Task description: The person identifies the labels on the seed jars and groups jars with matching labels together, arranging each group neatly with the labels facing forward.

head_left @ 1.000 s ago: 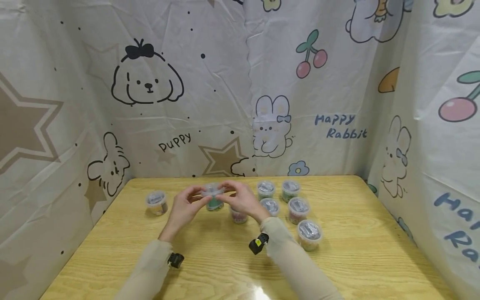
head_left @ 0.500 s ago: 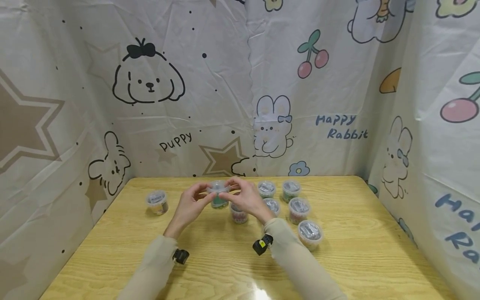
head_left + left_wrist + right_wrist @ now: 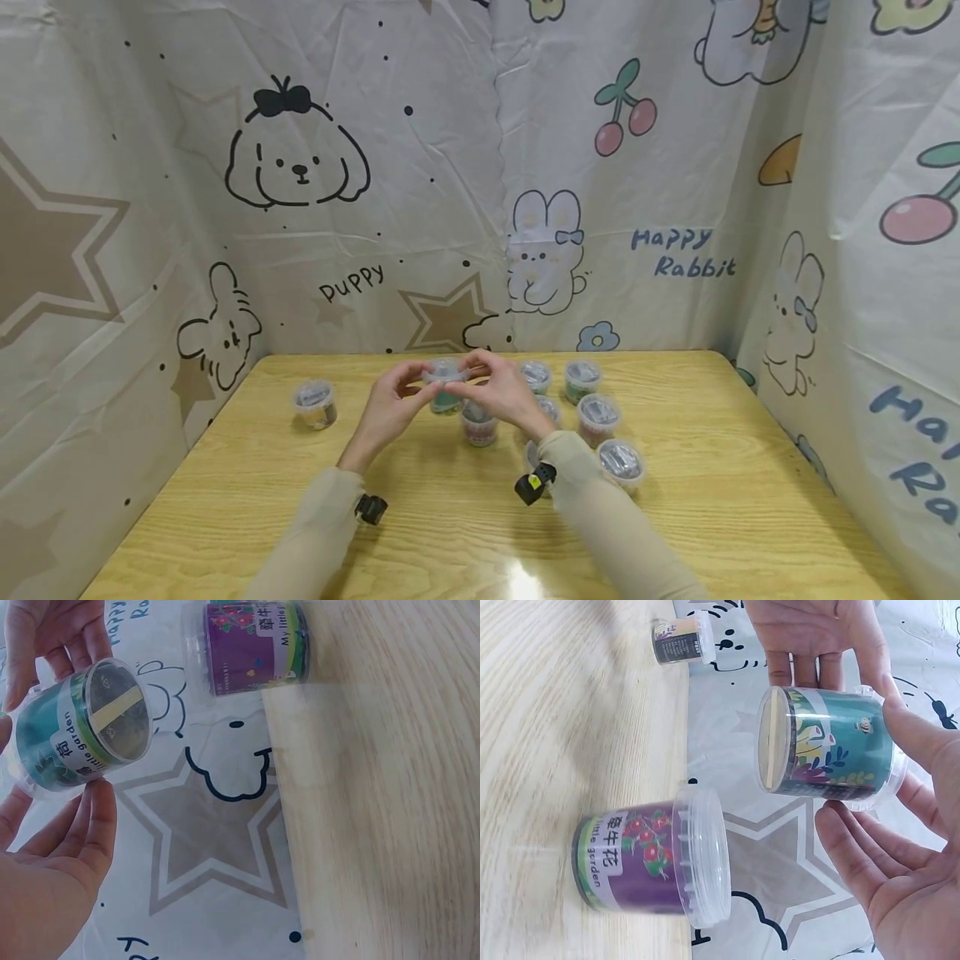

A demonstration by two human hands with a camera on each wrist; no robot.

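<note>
A teal plastic tub [image 3: 446,400] with a clear lid hangs above the table between both hands. My left hand [image 3: 393,404] holds it from the left, thumb and fingers at the lid's rim. From the other side, my right hand [image 3: 501,390] grips the same rim. In the right wrist view the teal tub [image 3: 840,746] lies sideways in the picture, a pale wooden stick showing through its clear base. The left wrist view shows the "little garden" label on the tub [image 3: 60,742]. Just below the hands, a purple tub [image 3: 480,427] stands on the table.
More lidded tubs stand to the right, among them a green one [image 3: 582,383], a reddish one [image 3: 597,421] and a nearer one [image 3: 621,465]. One orange-and-dark tub [image 3: 315,406] stands alone at left. A printed curtain [image 3: 435,233] encloses the wooden table [image 3: 442,533].
Both hands have shifted right and slightly up with the teal tub between them. A tub by the right wrist, earlier hidden behind the sleeve, now partly shows. Standing tubs stay put.
</note>
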